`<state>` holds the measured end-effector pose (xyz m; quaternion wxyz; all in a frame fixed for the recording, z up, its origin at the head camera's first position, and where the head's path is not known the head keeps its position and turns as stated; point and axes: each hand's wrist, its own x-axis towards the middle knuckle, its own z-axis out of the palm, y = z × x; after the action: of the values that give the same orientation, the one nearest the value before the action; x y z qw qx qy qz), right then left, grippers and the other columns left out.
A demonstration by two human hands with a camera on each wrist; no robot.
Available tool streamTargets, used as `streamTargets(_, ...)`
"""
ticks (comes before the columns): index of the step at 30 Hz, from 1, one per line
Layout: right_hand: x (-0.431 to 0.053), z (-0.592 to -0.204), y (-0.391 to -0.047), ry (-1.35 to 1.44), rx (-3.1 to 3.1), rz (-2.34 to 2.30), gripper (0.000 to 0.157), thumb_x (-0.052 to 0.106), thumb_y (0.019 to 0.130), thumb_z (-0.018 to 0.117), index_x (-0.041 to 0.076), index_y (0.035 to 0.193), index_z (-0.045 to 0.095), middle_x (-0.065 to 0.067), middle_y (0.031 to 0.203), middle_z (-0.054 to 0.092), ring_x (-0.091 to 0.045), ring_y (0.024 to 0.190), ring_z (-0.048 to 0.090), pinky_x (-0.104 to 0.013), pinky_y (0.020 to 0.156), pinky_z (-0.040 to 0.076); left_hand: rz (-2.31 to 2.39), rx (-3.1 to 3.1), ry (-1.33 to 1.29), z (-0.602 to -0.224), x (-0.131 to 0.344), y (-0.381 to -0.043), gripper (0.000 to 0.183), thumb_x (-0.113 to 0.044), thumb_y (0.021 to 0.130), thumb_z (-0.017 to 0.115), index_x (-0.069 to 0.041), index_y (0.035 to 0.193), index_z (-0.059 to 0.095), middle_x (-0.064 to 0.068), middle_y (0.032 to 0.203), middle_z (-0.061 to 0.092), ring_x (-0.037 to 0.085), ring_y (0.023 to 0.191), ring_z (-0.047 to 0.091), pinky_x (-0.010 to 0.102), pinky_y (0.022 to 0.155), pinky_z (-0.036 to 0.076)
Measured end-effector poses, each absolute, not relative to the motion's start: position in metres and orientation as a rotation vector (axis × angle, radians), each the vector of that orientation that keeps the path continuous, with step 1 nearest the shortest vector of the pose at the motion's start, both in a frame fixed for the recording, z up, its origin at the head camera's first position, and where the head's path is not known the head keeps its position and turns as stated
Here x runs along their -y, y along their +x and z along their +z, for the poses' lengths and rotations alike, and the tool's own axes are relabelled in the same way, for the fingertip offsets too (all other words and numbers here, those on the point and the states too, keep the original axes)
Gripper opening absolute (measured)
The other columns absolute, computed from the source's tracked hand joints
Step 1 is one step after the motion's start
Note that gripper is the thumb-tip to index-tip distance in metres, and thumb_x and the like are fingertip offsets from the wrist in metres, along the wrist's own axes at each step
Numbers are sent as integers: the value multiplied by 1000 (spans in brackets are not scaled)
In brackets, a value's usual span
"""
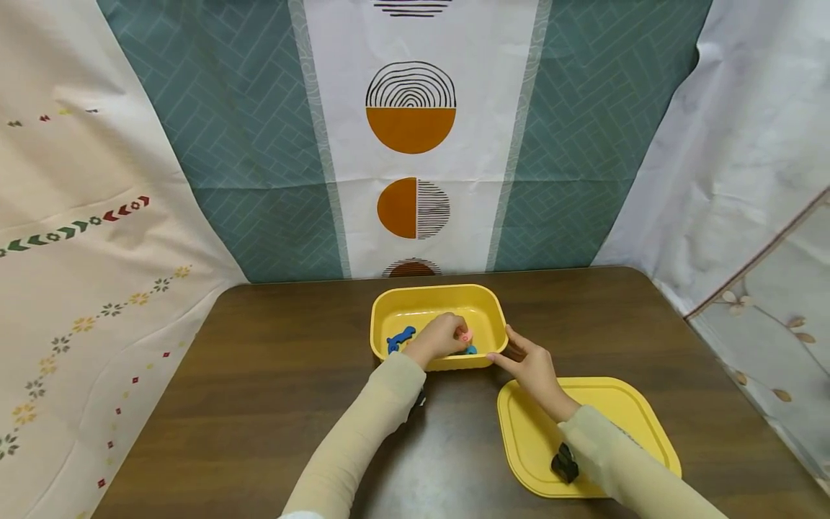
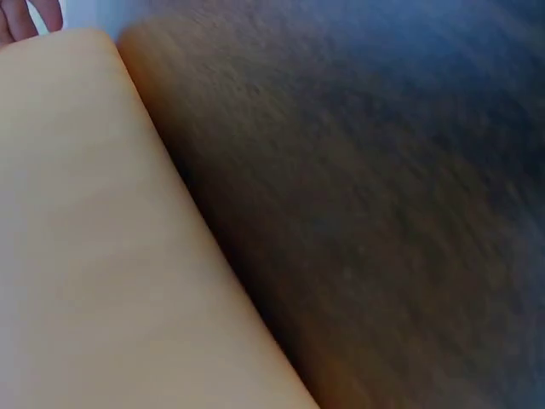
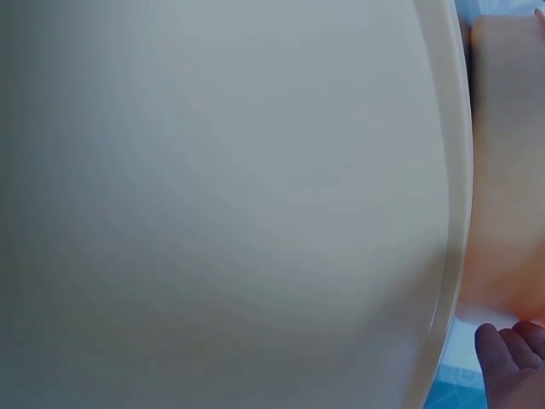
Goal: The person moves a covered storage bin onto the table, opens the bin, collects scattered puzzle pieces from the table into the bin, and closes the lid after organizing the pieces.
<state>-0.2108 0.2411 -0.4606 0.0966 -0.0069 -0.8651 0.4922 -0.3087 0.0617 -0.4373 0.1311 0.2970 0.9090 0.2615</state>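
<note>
A yellow plastic container (image 1: 434,290) sits near the table's far edge in the head view. My left hand (image 1: 439,339) reaches over its front rim, fingers curled round a small pink piece (image 1: 466,336) whose kind is mostly hidden. Inside the container lie a blue figure-like piece (image 1: 400,337) and a teal piece (image 1: 470,350), partly covered by the hand and rim. At the container's front right corner, my right hand (image 1: 534,367) holds it, thumb at the front and fingers along the side. The right wrist view catches that hand (image 3: 515,362) at its lower right, by the container (image 3: 511,162).
A yellow lid (image 1: 612,404) lies flat at the front right, under my right forearm; it fills much of the right wrist view. The brown wooden table (image 1: 279,404) is bounded by hanging cloths at the back (image 1: 259,144) and both sides.
</note>
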Motion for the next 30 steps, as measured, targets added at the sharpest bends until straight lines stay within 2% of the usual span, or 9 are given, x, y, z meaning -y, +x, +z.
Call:
streamTargets(10,-239,-459,-210,-14,2572,1445,71,17,78,76,-6,137,43,-22,137,46,-34,110,61,-35,82,52,859,-2674,868,-440,-55,-308,34,-25,91,64,0,114,62,13,104,59,23,93,57,36,88,49)
streamTargets(14,-240,-459,-209,-7,2564,1436,71,17,78,76,-6,137,43,-23,137,47,-35,109,61,-35,81,52,839,-2744,832,-438,-54,-307,33,-26,91,63,-4,114,63,11,109,59,23,99,57,36,90,48)
streamTargets(19,-241,-458,-207,-21,2579,1414,72,18,80,76,-6,138,42,-23,137,46,-35,109,61,-35,81,52,862,-2766,819,-434,-50,-303,29,-24,92,62,-4,114,62,11,111,58,24,99,57,37,90,48)
streamTargets(26,-242,-452,-206,-13,2708,1224,73,26,83,73,-4,140,40,-22,140,45,-40,110,60,-45,87,51,1041,-2717,783,-430,-45,-295,27,-20,92,60,-2,113,62,14,116,55,27,104,54,40,92,47)
streamTargets(30,-244,-446,-205,-32,2763,1193,72,30,88,68,-5,142,37,-25,143,42,-42,123,49,-50,93,47,1140,-2685,755,-424,-41,-289,26,-19,93,59,-2,113,62,15,117,54,28,106,52,41,91,47)
